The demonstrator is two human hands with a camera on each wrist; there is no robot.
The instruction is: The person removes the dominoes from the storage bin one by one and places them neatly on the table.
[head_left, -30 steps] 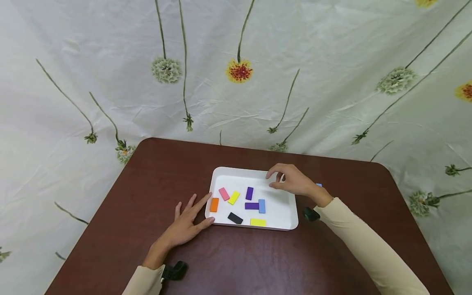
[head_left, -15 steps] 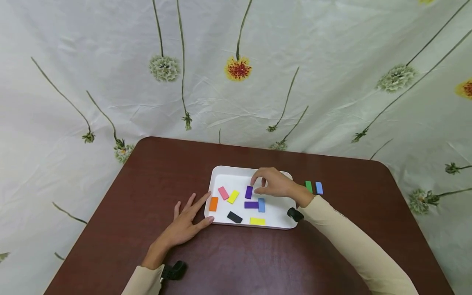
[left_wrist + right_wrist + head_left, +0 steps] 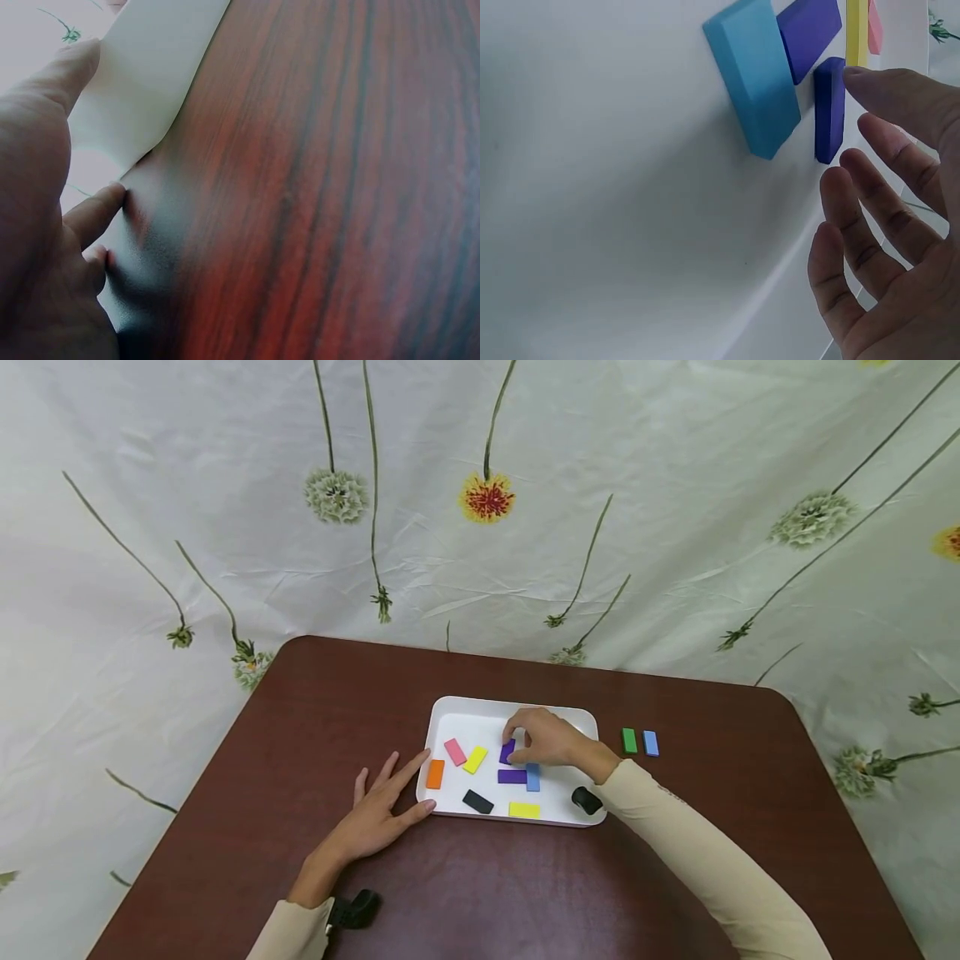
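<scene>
My right hand (image 3: pixel 546 739) reaches over the white tray (image 3: pixel 573 718) with thumb and fingers curved about a purple block (image 3: pixel 507 748). In the right wrist view the thumb tip overlaps one end of that purple block (image 3: pixel 829 112), and a gap shows between it and the index finger. A second purple block (image 3: pixel 512 777) lies against a light blue block (image 3: pixel 533 778) just nearer to me. My left hand (image 3: pixel 378 817) rests spread at the tray's left end, thumb at the front corner and index fingertip on the side; the left wrist view shows it beside the tray wall (image 3: pixel 150 82).
Pink (image 3: pixel 454 752), yellow (image 3: pixel 475 760), orange (image 3: pixel 435 774) and black (image 3: pixel 477 802) blocks lie in the tray's left part. Another yellow block (image 3: pixel 524 811) is by the front wall. Right of the tray, a green block (image 3: pixel 628 741) and a blue block (image 3: pixel 651 743) lie on the brown table (image 3: pixel 360 693).
My right hand has moved left from the tray's right side and lowered to the upper purple block, uncovering the green and blue blocks on the table. The left hand has stayed in place.
</scene>
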